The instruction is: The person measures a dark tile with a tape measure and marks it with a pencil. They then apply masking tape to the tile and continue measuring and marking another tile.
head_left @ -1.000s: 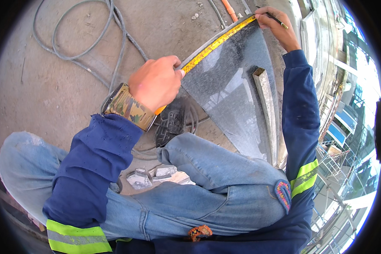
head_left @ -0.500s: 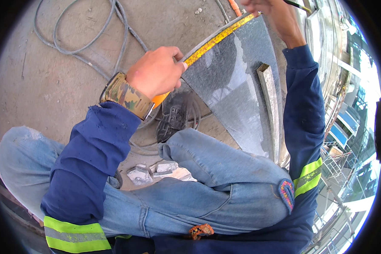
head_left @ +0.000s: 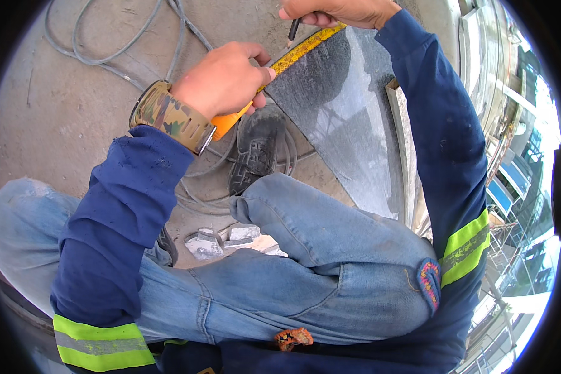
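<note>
My left hand (head_left: 224,78) is closed on a tape measure, whose orange case (head_left: 230,121) shows below the palm. Its yellow blade (head_left: 308,47), worn and stained, runs along the left edge of a dark grey stone slab (head_left: 330,106). Thumb and fingertips pinch the blade near the slab's corner. At the top, my right hand (head_left: 343,11) grips a dark pencil (head_left: 293,30), its tip pointing down beside the blade's left side. Whether the tip touches anything I cannot tell. A pale, lighter patch crosses the slab's surface.
A long metal bar (head_left: 402,137) lies along the slab's right side. Grey cable (head_left: 115,59) loops over the dusty floor at upper left. My black shoe (head_left: 255,146) is by the slab's near-left edge, and broken stone pieces (head_left: 206,243) lie near my bent legs.
My right hand has come left along the blade, and its pencil now points down beside it. My left hand, still on the tape measure, sits slightly farther up and left in view.
</note>
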Demonstrator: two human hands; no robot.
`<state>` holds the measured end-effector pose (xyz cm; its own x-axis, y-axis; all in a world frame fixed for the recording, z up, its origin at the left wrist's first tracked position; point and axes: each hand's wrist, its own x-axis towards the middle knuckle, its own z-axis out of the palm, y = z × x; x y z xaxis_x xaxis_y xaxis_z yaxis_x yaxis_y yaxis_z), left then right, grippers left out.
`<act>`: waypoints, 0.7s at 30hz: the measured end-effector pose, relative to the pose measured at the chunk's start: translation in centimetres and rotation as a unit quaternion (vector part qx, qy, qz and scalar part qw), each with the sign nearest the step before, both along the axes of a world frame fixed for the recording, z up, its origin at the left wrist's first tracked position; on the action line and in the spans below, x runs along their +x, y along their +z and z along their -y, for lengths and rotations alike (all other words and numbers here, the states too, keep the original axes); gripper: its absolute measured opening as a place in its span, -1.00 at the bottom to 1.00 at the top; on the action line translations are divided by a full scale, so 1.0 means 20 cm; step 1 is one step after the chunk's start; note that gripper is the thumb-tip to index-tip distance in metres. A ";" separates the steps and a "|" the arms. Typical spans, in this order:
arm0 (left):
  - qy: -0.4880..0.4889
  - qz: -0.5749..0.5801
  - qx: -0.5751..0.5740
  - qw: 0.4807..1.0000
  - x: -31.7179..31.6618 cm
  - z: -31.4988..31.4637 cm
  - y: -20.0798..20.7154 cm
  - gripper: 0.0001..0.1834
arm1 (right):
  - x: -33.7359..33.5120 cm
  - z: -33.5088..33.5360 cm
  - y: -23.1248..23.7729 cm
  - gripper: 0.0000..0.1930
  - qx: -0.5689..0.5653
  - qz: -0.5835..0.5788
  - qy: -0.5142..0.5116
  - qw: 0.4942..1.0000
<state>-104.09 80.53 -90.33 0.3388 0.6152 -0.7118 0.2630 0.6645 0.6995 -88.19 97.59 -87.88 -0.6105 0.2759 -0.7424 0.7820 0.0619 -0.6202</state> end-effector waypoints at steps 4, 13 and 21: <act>-0.015 -0.013 0.009 1.000 0.00 0.00 0.02 -0.63 | -0.01 0.03 0.02 -0.77 -0.054 0.000 -0.066 0.996; -0.005 0.014 -0.008 1.000 -0.01 0.00 0.02 -0.62 | 0.03 0.01 -0.04 -0.75 -0.068 -0.024 -0.028 0.997; 0.035 0.045 -0.024 0.998 0.00 0.01 0.00 -0.63 | 0.03 0.02 -0.07 -0.77 -0.094 -0.036 -0.036 0.994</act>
